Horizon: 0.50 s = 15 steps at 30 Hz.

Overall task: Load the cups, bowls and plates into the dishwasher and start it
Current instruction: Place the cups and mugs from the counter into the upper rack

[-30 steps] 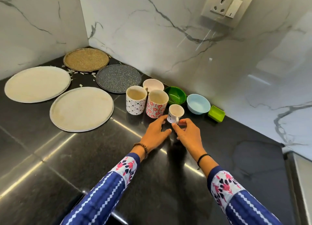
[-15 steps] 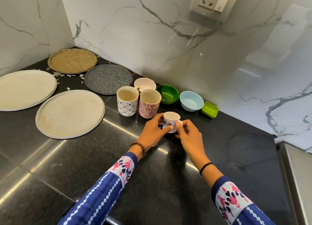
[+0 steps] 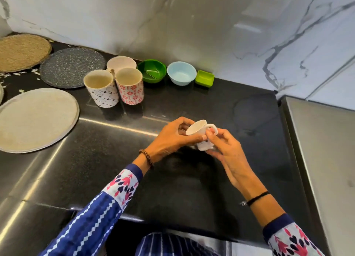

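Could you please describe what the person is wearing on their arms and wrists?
The left sleeve is blue with white zigzag lines; it and the right sleeve end in navy-edged white cuffs printed in pink and navy. A brown bead bracelet circles the left wrist, a thin black band the right.

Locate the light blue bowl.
Head view, upper centre by the wall: the light blue bowl sits between the green bowl, left, and the lime square dish, right.
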{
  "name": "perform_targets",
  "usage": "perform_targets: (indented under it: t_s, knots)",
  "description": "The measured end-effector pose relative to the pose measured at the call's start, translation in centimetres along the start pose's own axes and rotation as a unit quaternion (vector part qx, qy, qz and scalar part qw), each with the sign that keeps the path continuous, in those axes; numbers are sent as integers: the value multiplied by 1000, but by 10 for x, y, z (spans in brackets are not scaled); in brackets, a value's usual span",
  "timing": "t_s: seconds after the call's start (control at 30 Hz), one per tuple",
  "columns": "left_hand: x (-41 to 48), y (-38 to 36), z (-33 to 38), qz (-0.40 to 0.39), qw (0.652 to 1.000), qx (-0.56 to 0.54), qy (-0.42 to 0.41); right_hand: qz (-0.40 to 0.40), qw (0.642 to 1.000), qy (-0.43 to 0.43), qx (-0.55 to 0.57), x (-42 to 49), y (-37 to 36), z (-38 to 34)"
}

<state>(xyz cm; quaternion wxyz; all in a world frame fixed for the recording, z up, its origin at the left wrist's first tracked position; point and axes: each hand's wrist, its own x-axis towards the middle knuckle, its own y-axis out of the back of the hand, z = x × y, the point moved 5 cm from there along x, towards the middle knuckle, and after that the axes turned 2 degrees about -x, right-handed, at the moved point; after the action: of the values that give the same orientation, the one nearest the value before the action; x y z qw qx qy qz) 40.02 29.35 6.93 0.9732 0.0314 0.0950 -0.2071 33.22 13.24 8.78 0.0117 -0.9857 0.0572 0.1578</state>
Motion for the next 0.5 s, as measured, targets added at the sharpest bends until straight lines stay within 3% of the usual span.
perform_targets:
  t_s: [0.2,0.5]
  knots:
    - [-24,-80,-2,-89,996,-15,20,48,991,-61,113,-59,58,30]
    - [-90,-210,2,-183,981,67,16,114,984,-49,126,-166,169,72]
